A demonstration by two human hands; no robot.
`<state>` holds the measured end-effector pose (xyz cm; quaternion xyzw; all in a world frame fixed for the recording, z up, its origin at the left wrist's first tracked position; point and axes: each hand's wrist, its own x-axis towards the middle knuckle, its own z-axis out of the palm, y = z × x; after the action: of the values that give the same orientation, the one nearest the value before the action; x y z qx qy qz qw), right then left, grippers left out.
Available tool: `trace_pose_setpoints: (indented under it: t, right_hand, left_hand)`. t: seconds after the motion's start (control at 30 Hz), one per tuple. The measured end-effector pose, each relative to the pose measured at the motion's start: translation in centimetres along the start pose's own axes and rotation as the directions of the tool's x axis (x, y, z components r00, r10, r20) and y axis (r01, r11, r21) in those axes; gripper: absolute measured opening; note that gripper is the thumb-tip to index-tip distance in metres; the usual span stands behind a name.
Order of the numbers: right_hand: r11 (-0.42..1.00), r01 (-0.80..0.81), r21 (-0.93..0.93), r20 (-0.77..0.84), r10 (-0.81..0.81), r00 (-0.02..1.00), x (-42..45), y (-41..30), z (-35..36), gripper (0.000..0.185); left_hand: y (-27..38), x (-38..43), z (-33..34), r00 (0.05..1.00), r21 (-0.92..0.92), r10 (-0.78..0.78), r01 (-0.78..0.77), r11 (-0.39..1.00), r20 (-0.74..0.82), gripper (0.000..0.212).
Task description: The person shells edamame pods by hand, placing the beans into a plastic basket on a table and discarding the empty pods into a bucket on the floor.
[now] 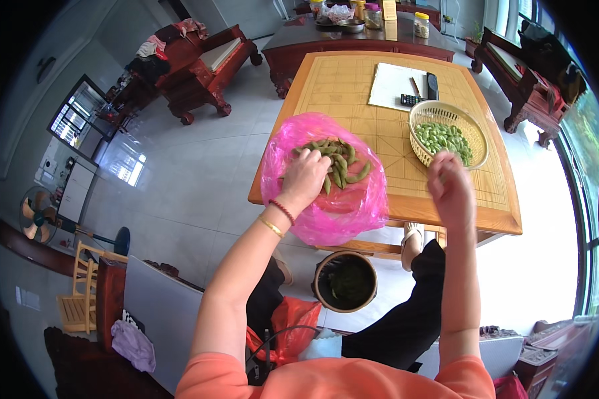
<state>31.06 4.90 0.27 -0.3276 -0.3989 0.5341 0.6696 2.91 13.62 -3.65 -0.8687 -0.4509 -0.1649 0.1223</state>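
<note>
My left hand (305, 174) reaches into an open pink plastic bag (352, 217) on the wooden table. Its fingertips are down among green-brown edamame pods (340, 167), so whether they grip one is hidden. My right hand (450, 192), blurred, is raised in front of the near rim of a cream plastic basket (479, 134). Its fingers look curled, and I cannot make out anything in them. Shelled green beans (442, 138) lie in the basket. Below the table edge, between my legs, stands a round bin (373, 284) with a dark lining and green scraps inside.
The wooden table (324, 85) also bears an open notebook (392, 82), a calculator (410, 99) and a pen (415, 86). Behind it stands a dark table (299, 47) with jars. A red plastic bag (294, 324) lies by my lap. A fan (39, 217) stands at left.
</note>
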Motion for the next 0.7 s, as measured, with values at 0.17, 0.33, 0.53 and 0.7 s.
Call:
trace_pose_setpoints:
  t: [0.17, 0.33, 0.53, 0.7]
  right_hand:
    - [0.939, -0.343, -0.030, 0.218, 0.341, 0.914, -4.5, 5.1, 2.9, 0.018]
    - [0.913, -0.358, -0.195, 0.394, 0.407, 0.824, -6.3, 7.1, 5.1, 0.021]
    - [0.909, -0.371, -0.191, 0.349, 0.416, 0.840, -6.9, 8.3, 3.5, 0.029]
    - [0.765, -0.642, 0.049, 0.427, 0.565, 0.706, -7.2, 9.2, 2.9, 0.031]
  left_hand:
    - [3.4, -1.5, -4.5, 0.878, -0.892, -0.306, 0.427, 0.152, 0.368, 0.009]
    - [7.0, -5.3, -5.0, 0.861, -0.874, -0.183, 0.437, -0.212, 0.474, 0.011]
    - [8.9, -7.6, -3.9, 0.940, -0.818, -0.119, 0.338, 0.465, 0.320, 0.012]
    - [9.3, -7.3, -3.8, 0.994, -0.743, -0.033, 0.097, 0.662, 0.101, 0.017]
